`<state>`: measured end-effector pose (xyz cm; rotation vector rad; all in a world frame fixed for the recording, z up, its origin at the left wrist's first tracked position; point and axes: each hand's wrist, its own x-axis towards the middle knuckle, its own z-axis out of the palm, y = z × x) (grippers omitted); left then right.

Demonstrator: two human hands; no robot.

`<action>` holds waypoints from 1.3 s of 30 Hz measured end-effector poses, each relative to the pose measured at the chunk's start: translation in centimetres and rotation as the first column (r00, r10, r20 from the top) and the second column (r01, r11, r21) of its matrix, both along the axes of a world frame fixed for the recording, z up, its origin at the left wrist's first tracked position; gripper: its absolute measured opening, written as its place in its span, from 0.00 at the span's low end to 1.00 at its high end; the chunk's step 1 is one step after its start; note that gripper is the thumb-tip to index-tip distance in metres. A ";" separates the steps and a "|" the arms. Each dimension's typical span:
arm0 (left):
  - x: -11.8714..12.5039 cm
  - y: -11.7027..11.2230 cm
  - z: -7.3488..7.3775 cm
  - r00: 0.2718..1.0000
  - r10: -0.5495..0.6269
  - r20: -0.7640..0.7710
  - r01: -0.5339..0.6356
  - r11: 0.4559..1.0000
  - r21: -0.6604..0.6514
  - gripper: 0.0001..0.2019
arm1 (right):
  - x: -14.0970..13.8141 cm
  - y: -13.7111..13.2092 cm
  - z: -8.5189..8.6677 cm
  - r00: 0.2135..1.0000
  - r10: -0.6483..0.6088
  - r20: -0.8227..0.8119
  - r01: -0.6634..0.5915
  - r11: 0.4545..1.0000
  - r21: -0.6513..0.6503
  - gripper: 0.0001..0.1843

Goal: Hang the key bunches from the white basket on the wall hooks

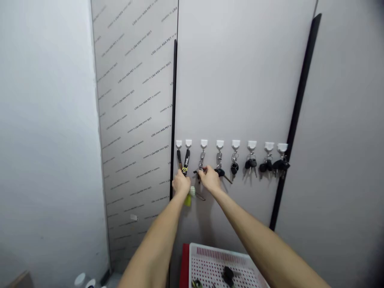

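Note:
White hooks in a row on a pale cabinet door [246,80] carry bunches of keys. From the second hook hangs a black key strap [186,160] with white lettering and a yellow-green patch. My left hand [181,183] is closed around the strap's lower part, close to a brown-and-black key [179,158] on the first hook. Below it show a yellow-green tag [187,201] and a pale striped piece [192,191]. My right hand [211,179] pinches dark keys [198,172] hanging by a metal clasp [202,158] from the third hook; its fingers partly hide them.
Several more key bunches, such as these black keys [251,163], hang to the right. A white perforated basket [210,254] with keys inside stands below, beside a red edge [185,264]. Black vertical handles [300,100] run along the doors. Printed film [135,100] covers the left panel.

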<state>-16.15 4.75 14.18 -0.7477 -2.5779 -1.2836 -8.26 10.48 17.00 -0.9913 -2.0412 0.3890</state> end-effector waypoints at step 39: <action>1.9 -5.9 6.2 0.723 -0.602 -0.339 0.646 0.763 0.023 0.10 | 5.3 0.1 -1.5 0.786 0.603 0.133 -0.588 0.797 -0.140 0.11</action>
